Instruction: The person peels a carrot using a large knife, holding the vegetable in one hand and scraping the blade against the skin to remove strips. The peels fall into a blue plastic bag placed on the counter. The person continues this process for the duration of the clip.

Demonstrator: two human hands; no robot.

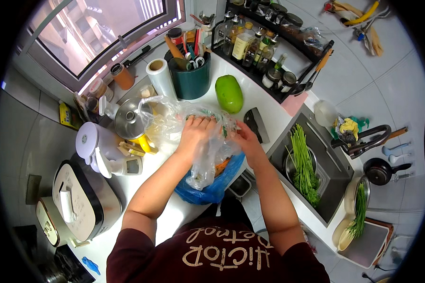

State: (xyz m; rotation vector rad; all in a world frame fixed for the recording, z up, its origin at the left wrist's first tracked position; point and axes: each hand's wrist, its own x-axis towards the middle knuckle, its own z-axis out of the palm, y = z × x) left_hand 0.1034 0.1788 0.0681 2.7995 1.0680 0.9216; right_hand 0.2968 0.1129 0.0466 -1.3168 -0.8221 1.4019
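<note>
Clear plastic bags [205,155] lie bunched on the white counter before me, some with red and green print. My left hand [198,132] presses into the crumpled plastic, its fingertips partly hidden by it. My right hand [246,139] is at the right side of the same plastic, fingers curled at its edge; whether it grips is unclear. Just below, a blue plastic bag [212,194] hangs at the counter's edge, with something orange [222,165] inside. A green papaya-like fruit [228,94] lies beyond my hands.
A glass-lidded pot [130,118] and a purple kettle [92,141] stand left. Behind are a plastic wrap roll [162,78], a dark green utensil holder [190,79] and a black bottle rack [290,93]. Right, the sink [331,169] holds leafy green stalks [301,155].
</note>
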